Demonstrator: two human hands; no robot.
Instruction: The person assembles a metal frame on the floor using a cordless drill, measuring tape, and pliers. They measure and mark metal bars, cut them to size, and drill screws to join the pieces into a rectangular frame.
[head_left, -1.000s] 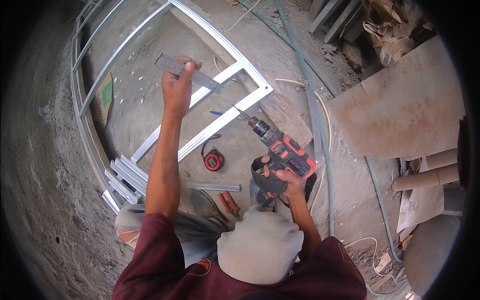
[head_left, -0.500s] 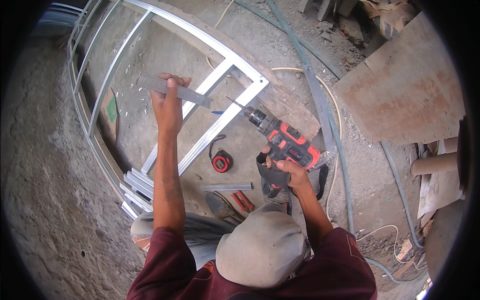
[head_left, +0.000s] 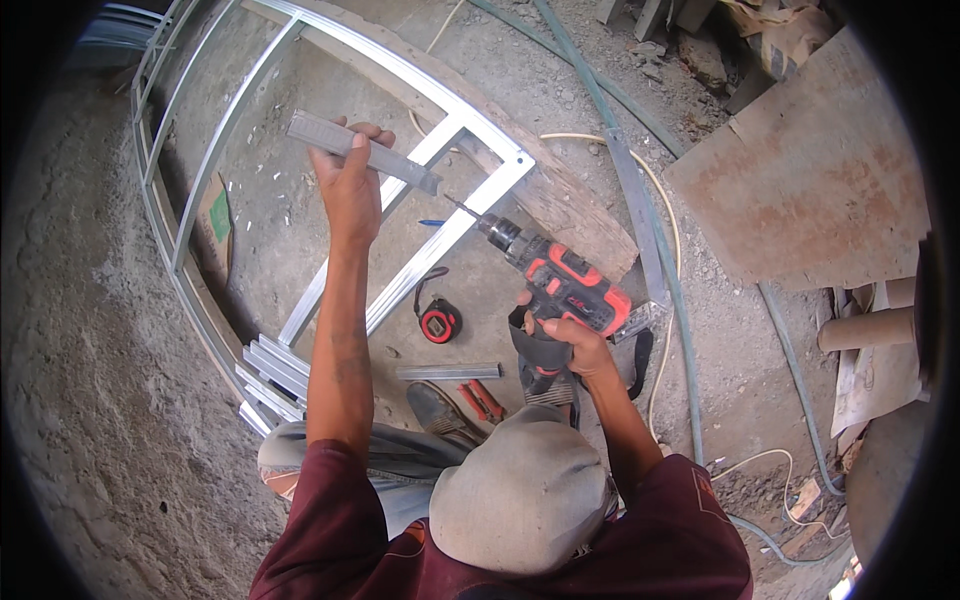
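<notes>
My left hand [head_left: 350, 190] is closed around a short grey metal channel [head_left: 403, 166] with a notched right end, held above the frame. My right hand [head_left: 577, 345] grips a red and black cordless drill [head_left: 575, 280] by its handle, with a black strap hanging around the hand. The thin drill bit points up and left toward the channel's notched end, and a small gap seems to lie between them. Beneath both hands is a silver metal frame [head_left: 425, 264] with crossbars and a long curved side, lying on the ground.
On the floor are a red and black tape measure [head_left: 440, 322], a loose metal channel [head_left: 447, 371], red-handled pliers [head_left: 482, 402] and a blue pen [head_left: 432, 222]. Several cut channels [head_left: 275, 372] lie at lower left. Hoses [head_left: 690, 370], a cable and a board [head_left: 800, 170] occupy the right.
My left hand has shifted right with the metal channel. The drill in my right hand has moved slightly left, so bit and channel are closer.
</notes>
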